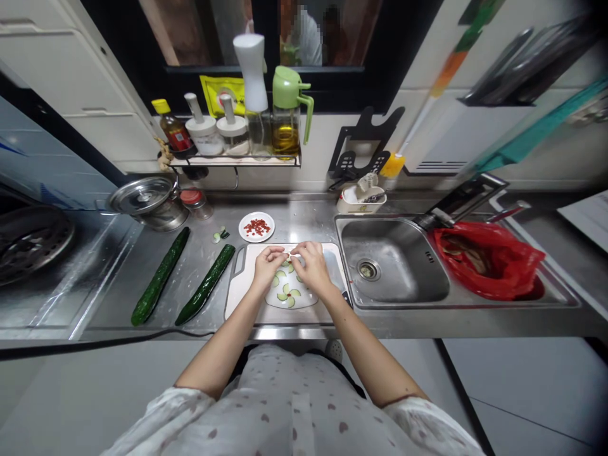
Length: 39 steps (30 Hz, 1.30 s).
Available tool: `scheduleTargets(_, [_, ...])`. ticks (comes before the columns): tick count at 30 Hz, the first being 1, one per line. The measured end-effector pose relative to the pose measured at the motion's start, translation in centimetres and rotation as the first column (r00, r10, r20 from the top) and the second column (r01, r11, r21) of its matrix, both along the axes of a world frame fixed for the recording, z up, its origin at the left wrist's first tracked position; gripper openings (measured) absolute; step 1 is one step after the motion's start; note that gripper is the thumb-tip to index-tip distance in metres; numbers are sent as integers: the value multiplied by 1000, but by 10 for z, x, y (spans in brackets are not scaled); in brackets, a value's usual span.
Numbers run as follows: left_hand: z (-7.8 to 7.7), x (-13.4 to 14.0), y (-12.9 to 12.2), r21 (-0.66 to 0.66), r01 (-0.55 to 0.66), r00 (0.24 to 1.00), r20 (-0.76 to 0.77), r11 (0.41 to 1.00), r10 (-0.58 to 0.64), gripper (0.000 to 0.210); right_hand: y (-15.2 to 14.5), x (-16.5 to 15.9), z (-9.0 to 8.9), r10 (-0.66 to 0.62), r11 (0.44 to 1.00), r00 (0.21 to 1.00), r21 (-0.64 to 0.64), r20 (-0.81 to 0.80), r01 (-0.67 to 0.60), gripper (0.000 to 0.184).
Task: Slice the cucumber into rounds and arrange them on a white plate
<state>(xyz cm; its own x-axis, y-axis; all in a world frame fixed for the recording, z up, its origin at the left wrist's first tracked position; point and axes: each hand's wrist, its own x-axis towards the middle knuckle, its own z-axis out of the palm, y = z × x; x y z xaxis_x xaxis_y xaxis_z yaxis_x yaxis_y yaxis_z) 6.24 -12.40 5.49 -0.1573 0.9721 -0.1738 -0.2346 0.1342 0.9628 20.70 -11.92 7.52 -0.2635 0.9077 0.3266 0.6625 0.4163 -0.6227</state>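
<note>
Right in front of us, just on the near side of both hands, a cucumber-slice flower [289, 295] with a red centre sits on the white plate [308, 299], more slices tucked under the fingers, and the plate rests on the cutting board [239, 291]. Above its far part we see the left hand [270, 263] and right hand [310, 261], fingers bent, tips drawn together; we can't tell whether anything is pinched there. Out to the left hand's left lie a glossy cucumber [207, 285] and, farther over, a second cucumber [161, 277]. Right of the right hand, we have the sink [403, 269]. Just past the left hand, a saucer [244, 229] holds red bits [257, 227]; well beyond, bottles line a shelf [280, 163].
</note>
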Motion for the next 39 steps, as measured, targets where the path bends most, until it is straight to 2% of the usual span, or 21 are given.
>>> scheduleTargets(16, [-9, -11, -16, -16, 73, 997, -8, 997, -73, 32, -9, -5, 1, 79, 997, 995, 7, 61, -80, 14])
scheduleTargets(20, [-13, -20, -16, -22, 90, 991, -93, 996, -91, 31, -11, -11, -7, 93, 995, 993, -39, 75, -90, 15])
scheduleTargets(24, [-19, -31, -16, 5, -6, 961, -275, 1000, 7, 26, -12, -15, -18, 103, 994, 990, -55, 96, -98, 15])
scheduleTargets(28, [-26, -42, -18, 20, -70, 856, -513, 997, 70, 21, -12, -18, -30, 109, 992, 986, -79, 128, -99, 14])
scheduleTargets(32, [-31, -50, -20, 14, -37, 662, -749, 999, 35, 17, -11, -22, -43, 118, 988, 978, -121, 173, -98, 13])
scheduleTargets(35, [-37, -53, -22, -25, -35, 538, -843, 999, -2, 16, -11, -28, -51, 129, 986, 970, -134, 207, -102, 13])
scheduleTargets(39, [-41, -51, -25, -56, -46, 454, -890, 997, -29, 17, -11, -35, -59, 138, 987, 958, -120, 251, -111, 13])
